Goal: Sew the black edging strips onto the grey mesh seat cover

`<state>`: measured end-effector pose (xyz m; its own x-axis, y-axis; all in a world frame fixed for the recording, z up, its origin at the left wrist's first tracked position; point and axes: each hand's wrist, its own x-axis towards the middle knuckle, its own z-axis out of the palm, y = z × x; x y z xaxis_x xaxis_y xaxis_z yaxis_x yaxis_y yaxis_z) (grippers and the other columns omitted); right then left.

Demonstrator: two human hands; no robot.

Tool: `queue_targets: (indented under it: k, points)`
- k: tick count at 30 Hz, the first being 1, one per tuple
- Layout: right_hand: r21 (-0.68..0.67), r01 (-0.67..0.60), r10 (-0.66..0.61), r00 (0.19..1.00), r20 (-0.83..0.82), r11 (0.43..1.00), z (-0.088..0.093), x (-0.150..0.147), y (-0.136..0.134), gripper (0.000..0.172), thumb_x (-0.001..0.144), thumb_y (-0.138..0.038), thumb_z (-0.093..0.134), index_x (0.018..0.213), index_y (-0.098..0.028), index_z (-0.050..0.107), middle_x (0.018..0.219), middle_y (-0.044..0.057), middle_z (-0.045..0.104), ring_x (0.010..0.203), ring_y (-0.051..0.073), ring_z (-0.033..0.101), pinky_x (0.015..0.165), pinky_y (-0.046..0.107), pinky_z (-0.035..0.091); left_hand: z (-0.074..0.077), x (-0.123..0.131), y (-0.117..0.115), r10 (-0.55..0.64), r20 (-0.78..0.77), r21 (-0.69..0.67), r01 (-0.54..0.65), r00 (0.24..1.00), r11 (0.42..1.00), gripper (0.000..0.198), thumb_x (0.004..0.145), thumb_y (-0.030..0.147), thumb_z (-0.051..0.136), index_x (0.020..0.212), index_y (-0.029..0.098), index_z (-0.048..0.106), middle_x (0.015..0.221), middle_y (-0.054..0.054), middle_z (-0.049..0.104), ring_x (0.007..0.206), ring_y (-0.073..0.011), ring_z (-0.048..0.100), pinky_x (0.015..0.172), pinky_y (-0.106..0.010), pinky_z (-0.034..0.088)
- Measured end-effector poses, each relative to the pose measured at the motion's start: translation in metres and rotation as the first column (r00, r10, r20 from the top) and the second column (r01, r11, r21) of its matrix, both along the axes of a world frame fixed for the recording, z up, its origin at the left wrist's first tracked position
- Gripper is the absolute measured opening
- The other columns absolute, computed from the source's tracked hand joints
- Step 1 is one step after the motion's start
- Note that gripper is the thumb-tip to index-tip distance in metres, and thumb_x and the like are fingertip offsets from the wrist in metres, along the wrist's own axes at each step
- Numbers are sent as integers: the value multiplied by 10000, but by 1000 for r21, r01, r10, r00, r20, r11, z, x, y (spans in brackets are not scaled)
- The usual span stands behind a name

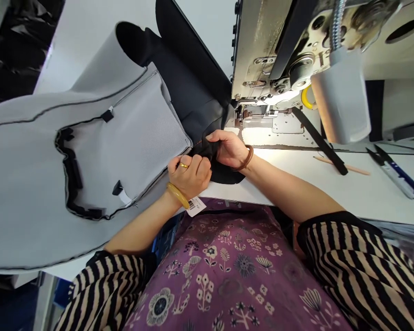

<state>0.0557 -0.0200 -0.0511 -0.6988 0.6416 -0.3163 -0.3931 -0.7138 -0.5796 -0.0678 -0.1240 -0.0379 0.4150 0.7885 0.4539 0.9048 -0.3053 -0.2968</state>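
A large sewn cover, grey on one face and black on the other, spreads across the left of the table. My left hand is closed in a fist around its edge, near the corner of the grey panel. Just to the right, my right hand pinches the black material between thumb and fingers. Orange stitching shows faintly beside that thumb. Folds hide the fingertips of both hands. A white tag with a barcode lies below my left wrist.
The sewing machine stands at upper right, its needle area just beyond my right hand. Right of it lie a black strip, a pencil and thread snips. A grey lamp head hangs above the table.
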Motion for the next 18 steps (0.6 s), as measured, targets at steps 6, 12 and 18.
queue_targets:
  k: [6, 12, 18]
  points:
    - [-27, 1, 0, 999, 45, 1000, 2, 0, 1, 20, 573, -179, 565, 557, -175, 578, 563, -34, 583, 601, 90, 534, 694, 194, 498, -3, -1, 0, 16, -7, -27, -16, 1000, 999, 139, 859, 229, 491, 883, 214, 627, 711, -55, 624, 719, -235, 537, 756, -418, 313]
    - [187, 62, -85, 989, 118, 980, -4, 1, 6, 128, 583, -174, 669, 654, -174, 563, 623, -50, 584, 649, 95, 544, 693, 223, 494, 0, -1, 2, 141, 86, -112, -131, 986, 985, 284, 869, 238, 485, 1112, 181, 620, 999, -136, 693, 859, -285, 602, 753, -419, 339]
    - [493, 77, -365, 772, 521, 867, 2, -2, 19, 217, 603, -42, 566, 563, -197, 421, 528, -73, 388, 591, 87, 458, 586, 193, 430, 27, 0, 30, 173, 74, -484, -116, 982, 867, 349, 822, 160, 501, 1135, 140, 655, 1171, -168, 675, 976, -328, 627, 781, -436, 404]
